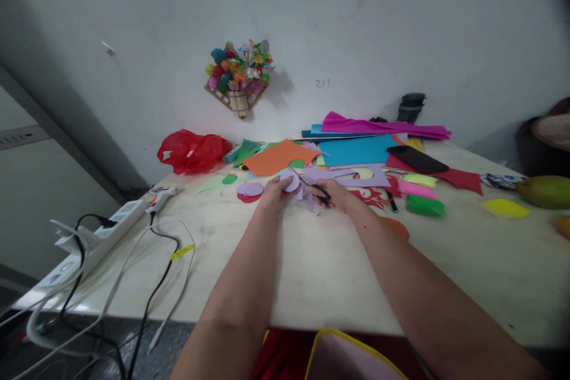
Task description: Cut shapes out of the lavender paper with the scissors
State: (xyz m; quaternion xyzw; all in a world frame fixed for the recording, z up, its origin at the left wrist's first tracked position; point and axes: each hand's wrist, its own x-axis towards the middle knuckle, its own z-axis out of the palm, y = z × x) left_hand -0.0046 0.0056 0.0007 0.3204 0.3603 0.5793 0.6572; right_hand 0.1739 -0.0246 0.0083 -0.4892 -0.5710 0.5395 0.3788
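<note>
Between the fingers of my left hand (275, 191) is a small lilac paper disc (291, 182), held up over the middle of the table. My right hand (335, 193) is closed round the dark handles of a pair of scissors (321, 192). The scissor blades point left and meet the disc's right edge. Lilac paper scraps (312, 205) lie just below the blades. Left of my left hand, cut lilac circles (254, 189) rest partly over a red one (247, 198). A lilac sheet with cut-out holes (378, 176) lies beyond my right hand.
Coloured sheets, an orange piece (278, 158) and a blue one (356, 150) among them, cover the back. A black phone (417, 158) lies on the right, near bright packets (425, 205). A red plastic bag (193, 151), a power strip (102, 231) and cables occupy the left.
</note>
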